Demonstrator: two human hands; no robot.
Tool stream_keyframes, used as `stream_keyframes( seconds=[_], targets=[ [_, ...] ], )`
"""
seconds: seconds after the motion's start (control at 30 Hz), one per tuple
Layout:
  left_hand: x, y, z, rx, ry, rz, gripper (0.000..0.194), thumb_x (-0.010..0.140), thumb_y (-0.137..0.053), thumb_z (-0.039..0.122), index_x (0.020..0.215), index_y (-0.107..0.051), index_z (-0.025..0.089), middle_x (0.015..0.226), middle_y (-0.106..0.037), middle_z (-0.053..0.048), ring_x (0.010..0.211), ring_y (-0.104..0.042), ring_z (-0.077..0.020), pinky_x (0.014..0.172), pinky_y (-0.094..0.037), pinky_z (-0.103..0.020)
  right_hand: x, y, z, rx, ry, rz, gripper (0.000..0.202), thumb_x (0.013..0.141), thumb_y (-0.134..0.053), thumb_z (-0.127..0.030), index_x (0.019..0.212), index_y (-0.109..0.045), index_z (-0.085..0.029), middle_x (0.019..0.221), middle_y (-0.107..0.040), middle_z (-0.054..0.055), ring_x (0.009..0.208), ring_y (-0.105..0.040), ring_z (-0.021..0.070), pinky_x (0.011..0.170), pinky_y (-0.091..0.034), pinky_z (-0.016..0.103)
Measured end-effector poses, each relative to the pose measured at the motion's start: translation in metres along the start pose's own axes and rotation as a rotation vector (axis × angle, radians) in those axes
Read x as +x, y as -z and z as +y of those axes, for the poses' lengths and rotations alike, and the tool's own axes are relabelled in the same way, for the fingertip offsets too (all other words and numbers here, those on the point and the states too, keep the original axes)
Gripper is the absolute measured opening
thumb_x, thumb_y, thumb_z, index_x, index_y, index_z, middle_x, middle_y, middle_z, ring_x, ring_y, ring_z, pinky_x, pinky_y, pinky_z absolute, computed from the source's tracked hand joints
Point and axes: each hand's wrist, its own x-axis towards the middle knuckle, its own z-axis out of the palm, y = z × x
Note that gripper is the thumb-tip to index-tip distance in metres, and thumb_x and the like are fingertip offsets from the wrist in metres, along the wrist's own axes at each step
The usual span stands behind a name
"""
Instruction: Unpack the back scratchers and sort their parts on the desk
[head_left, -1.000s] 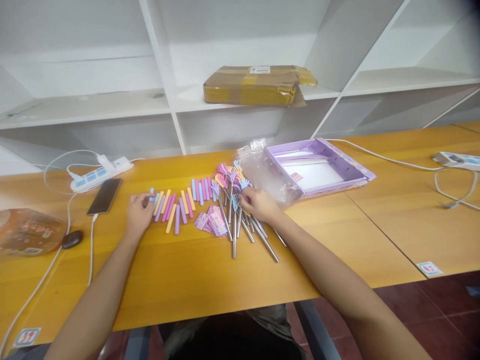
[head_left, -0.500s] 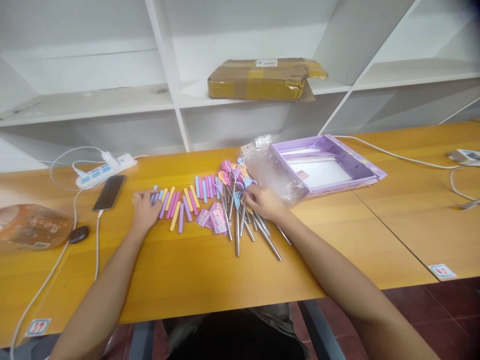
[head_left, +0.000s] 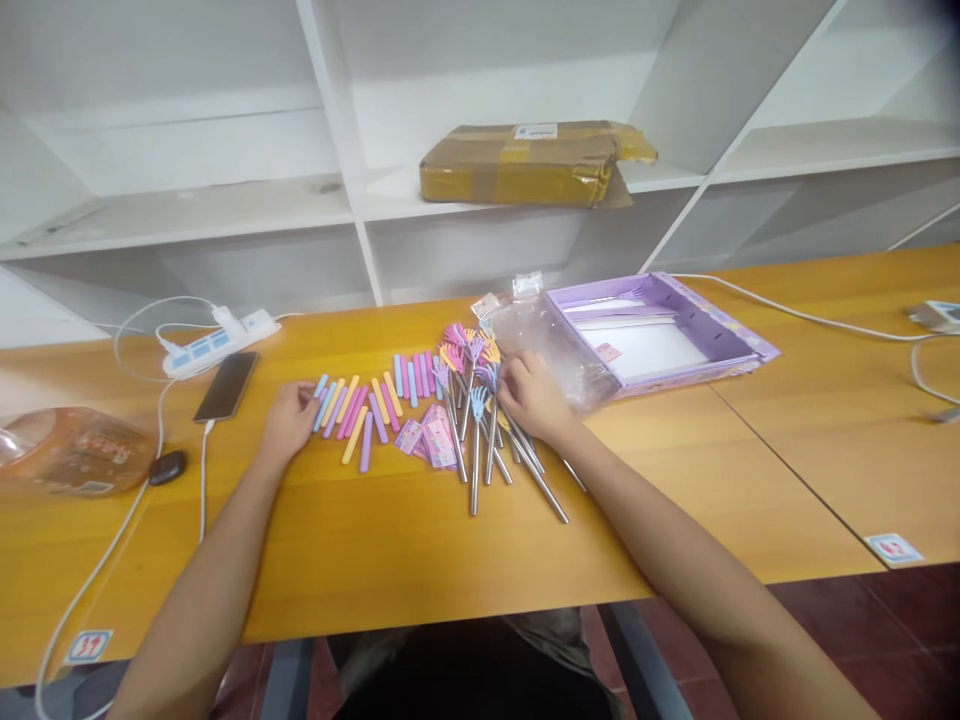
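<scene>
My left hand (head_left: 289, 422) rests on the table at the left end of a row of coloured tubes. Its fingers are apart and touch or nearly touch the outermost blue tube (head_left: 320, 388). Yellow, pink and purple tubes (head_left: 367, 442) lie slanted beside it. My right hand (head_left: 531, 397) is at the right side of a heap of back scratchers (head_left: 474, 402) with coloured hand-shaped heads and metal shafts. Its fingers are curled at the head of one scratcher, partly hiding it. Small pink cards (head_left: 438, 440) lie between tubes and heap.
Behind my right hand lie a clear plastic bag (head_left: 551, 345) and an open purple box (head_left: 630, 380). A phone (head_left: 227, 387), a power strip (head_left: 217, 350), cables and an orange pack (head_left: 90, 455) are on the left. A cardboard box (head_left: 525, 180) sits on the shelf.
My left hand has drawn back from over the blue tubes to their left side, leaving them lined up in the row. My right hand has shifted slightly at the scratcher heads.
</scene>
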Motion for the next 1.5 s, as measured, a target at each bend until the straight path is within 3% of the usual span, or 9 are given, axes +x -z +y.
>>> stream_keyframes(
  seconds=[0.2,0.43,0.7,0.9,1.5],
  targets=[
    [0.000,-0.001,0.002,0.006,0.026,-0.011,0.039,0.090,-0.053,0.039,0.120,-0.068,0.018,0.104,-0.076,-0.013,0.103,-0.074,-0.0327,0.098,-0.056,-0.043,0.000,0.003,-0.006,-0.069,-0.041,-0.005,0.011,0.103,-0.055,-0.027,0.101,-0.064,-0.021,0.112,-0.067,0.015,0.108,-0.058,0.0321,0.095,-0.046,0.042],
    [-0.001,0.003,-0.002,0.026,0.096,-0.020,0.030,0.093,-0.056,0.050,0.098,-0.069,0.024,0.085,-0.076,-0.007,0.085,-0.074,-0.0294,0.084,-0.054,-0.038,0.001,0.011,-0.018,-0.243,-0.161,-0.140,0.047,0.107,-0.055,-0.041,0.065,-0.063,-0.022,0.078,-0.075,0.010,0.074,-0.063,0.0236,0.072,-0.036,0.036],
    [0.001,0.006,-0.001,0.036,0.140,-0.017,0.031,0.090,-0.062,0.054,0.093,-0.071,0.024,0.086,-0.077,-0.006,0.085,-0.074,-0.0287,0.080,-0.052,-0.036,0.001,0.008,-0.014,-0.123,-0.217,-0.195,0.050,0.107,-0.054,-0.047,0.063,-0.059,-0.022,0.076,-0.075,0.007,0.070,-0.064,0.0213,0.064,-0.031,0.033],
    [-0.003,0.005,0.003,0.048,0.116,-0.026,0.019,0.090,-0.061,0.042,0.091,-0.069,0.025,0.084,-0.077,-0.005,0.082,-0.072,-0.0269,0.075,-0.051,-0.034,-0.001,0.004,-0.013,-0.088,-0.173,-0.197,0.047,0.110,-0.050,-0.044,0.068,-0.056,-0.023,0.078,-0.072,0.008,0.074,-0.064,0.0221,0.067,-0.035,0.033],
    [-0.003,-0.001,0.001,0.064,0.074,-0.012,0.015,0.088,-0.061,0.037,0.091,-0.069,0.024,0.090,-0.076,-0.007,0.089,-0.072,-0.0289,0.081,-0.053,-0.038,-0.003,0.003,-0.017,-0.080,-0.185,-0.205,0.038,0.103,-0.057,-0.042,0.070,-0.056,-0.023,0.079,-0.070,0.008,0.074,-0.061,0.0224,0.066,-0.034,0.034]
  ],
)
